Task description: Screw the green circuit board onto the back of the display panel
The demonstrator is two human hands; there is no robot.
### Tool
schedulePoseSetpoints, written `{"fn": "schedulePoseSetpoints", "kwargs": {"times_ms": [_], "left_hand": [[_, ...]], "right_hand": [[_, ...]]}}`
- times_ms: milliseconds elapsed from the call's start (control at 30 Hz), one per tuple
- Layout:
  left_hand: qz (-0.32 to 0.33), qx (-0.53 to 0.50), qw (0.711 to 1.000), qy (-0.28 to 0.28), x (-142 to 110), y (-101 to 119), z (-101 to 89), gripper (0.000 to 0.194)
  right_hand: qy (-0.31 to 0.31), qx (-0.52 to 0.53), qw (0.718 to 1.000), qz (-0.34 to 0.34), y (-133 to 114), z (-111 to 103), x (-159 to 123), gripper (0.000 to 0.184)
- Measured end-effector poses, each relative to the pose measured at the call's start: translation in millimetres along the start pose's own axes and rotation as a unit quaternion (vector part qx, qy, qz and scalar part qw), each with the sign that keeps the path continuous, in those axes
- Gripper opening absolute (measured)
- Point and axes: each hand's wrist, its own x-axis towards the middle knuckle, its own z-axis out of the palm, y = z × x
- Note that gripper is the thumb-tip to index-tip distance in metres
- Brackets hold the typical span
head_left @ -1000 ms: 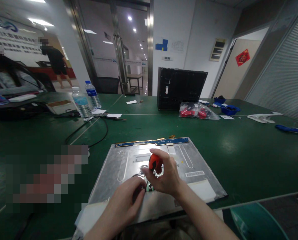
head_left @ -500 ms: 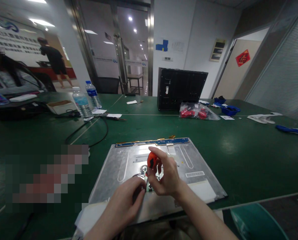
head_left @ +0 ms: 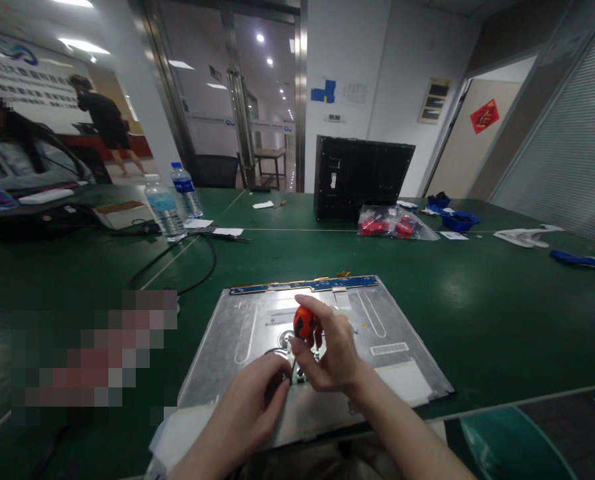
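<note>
A flat silver display panel point(head_left: 217, 347) lies on the green table in front of me, a blue circuit strip point(head_left: 337, 285) along its far edge. My right hand point(head_left: 330, 343) is closed around the orange and black handle of a screwdriver point(head_left: 303, 323). Its shaft points down at a small green board point(head_left: 298, 377) in the middle of the panel. Close to the tip, my left hand point(head_left: 257, 393) rests with thumb and fingertips pinched together at the board's left side. What those fingertips hold is hidden. A dark wire runs near them.
A black monitor-like casing point(head_left: 364, 177) stands at the back, with a plastic bag of red parts point(head_left: 397, 223) before it. Two water bottles point(head_left: 164, 207) and a black cable point(head_left: 212, 257) are left. Blue trays point(head_left: 460, 220) sit at right. Another person sits far left.
The screwdriver handle has turned slightly in my right hand, its black marking now showing lower. My left hand stays in place.
</note>
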Motion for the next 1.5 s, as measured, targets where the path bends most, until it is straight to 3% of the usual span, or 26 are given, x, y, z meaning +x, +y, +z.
{"fn": "schedulePoseSetpoints", "kwargs": {"times_ms": [133,500,833,1233,1500], "left_hand": [[0.001,0.004,1.0,0.0,-1.2,-1.8,2.0,0.013],[-0.003,0.01,1.0,-0.004,-0.1,1.0,-1.6,0.014],[0.004,0.005,1.0,0.007,0.6,-0.9,0.6,0.013],[-0.001,-0.001,1.0,0.005,2.6,3.7,-2.6,0.014],[-0.007,-0.006,1.0,0.005,0.8,3.7,-1.4,0.014]], "right_hand": [[-0.007,0.007,1.0,0.006,-0.2,0.2,-0.2,0.061],[0.031,-0.05,0.998,0.001,2.6,5.9,-2.2,0.047],[-0.027,0.005,0.999,0.02,2.9,2.0,-3.7,0.061],[0.034,-0.048,0.998,-0.003,0.2,5.6,-1.6,0.049],[0.0,-0.012,1.0,0.0,1.0,2.1,-2.6,0.052]]}}
